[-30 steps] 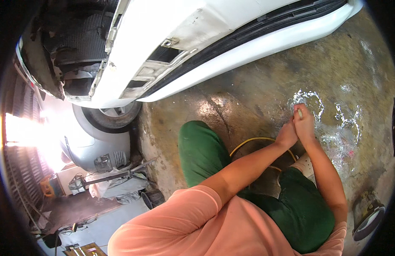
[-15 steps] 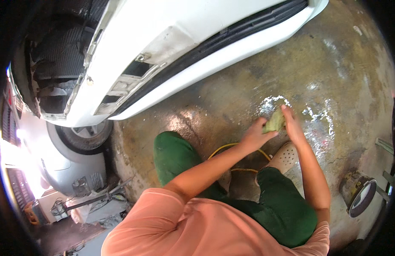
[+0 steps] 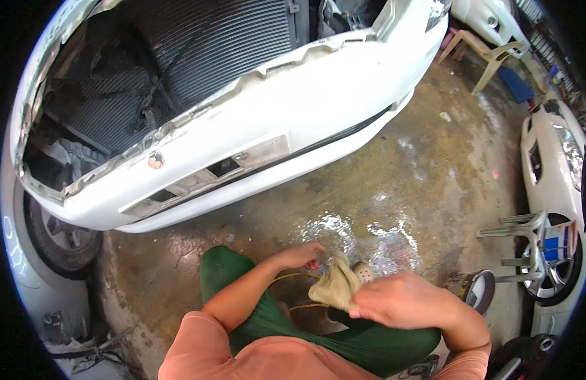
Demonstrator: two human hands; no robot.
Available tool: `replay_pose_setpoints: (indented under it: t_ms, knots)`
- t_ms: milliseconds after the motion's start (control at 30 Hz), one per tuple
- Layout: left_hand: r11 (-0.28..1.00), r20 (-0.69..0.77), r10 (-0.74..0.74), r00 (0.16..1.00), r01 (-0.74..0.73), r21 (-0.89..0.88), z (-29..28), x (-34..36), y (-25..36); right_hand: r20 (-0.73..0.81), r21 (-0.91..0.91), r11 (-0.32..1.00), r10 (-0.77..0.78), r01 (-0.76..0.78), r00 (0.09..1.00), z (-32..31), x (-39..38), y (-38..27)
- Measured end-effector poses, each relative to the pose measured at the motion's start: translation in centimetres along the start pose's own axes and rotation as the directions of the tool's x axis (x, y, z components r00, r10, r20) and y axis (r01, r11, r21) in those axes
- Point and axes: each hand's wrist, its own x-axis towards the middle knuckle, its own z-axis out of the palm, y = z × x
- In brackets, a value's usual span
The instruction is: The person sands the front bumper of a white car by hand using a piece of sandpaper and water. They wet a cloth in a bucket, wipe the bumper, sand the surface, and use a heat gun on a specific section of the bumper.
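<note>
A damp, pale yellow-green cloth (image 3: 334, 283) hangs loosely unfolded in front of my knees. My right hand (image 3: 397, 301) is closed on one edge of it, thumb and fingers pinching the fabric. Just to the left of the cloth is my left hand (image 3: 301, 256), its fingers loosely bent and apart, with nothing visible in them. Beyond the hands stands a white car bumper (image 3: 343, 95), with a bare number-plate recess (image 3: 226, 166) and a radiator (image 3: 242, 38) exposed behind it. White foamy water (image 3: 394, 240) lies splashed on the wet concrete floor past the cloth.
A yellow hose (image 3: 296, 276) curves between my legs. To the right are a round bucket (image 3: 478, 292), a metal stand (image 3: 521, 244) and another white car (image 3: 549, 152). A beige plastic chair (image 3: 483, 50) stands at the far right. A wheel (image 3: 59, 234) sits at the left.
The cloth, earlier bunched between both hands over the wet floor, now hangs open from my right hand, nearer my body. My left hand has come off it. The view has shifted upward.
</note>
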Motion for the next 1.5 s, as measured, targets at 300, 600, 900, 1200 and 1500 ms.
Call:
replay_pose_setpoints:
  t_ms: [300, 600, 900, 1200, 1500]
  knots:
    - [0.901, -0.300, 0.368, 0.880, -0.257, 0.351, 1.9, 3.6, 4.4, -0.104, 0.329, 0.941, 0.122, -0.081, 0.987, 4.6, -1.3, -0.9]
    - [0.927, -0.520, 0.374, 0.768, -0.328, 0.181, 1.3, 0.7, 4.1, -0.013, 0.543, 0.825, 0.193, -0.155, 0.981, 3.2, -1.7, -1.8]
    - [0.884, -0.774, 0.138, 0.618, -0.429, -0.185, -1.3, -2.0, 6.9, -0.682, 0.684, 0.669, 0.444, 0.292, 0.581, 3.6, -1.9, -2.1]
    - [0.497, 0.036, 0.495, 0.868, -0.249, -0.831, 5.4, -5.5, 9.5, -0.538, 0.839, 0.335, 0.397, 0.428, 0.743, 4.2, 1.6, 0.9]
    - [0.506, -0.104, 0.425, 0.899, -0.331, -0.797, 5.8, -6.1, 11.4, -0.150, 0.953, 0.270, 0.813, -0.136, 0.563, 10.0, 5.6, 9.1]
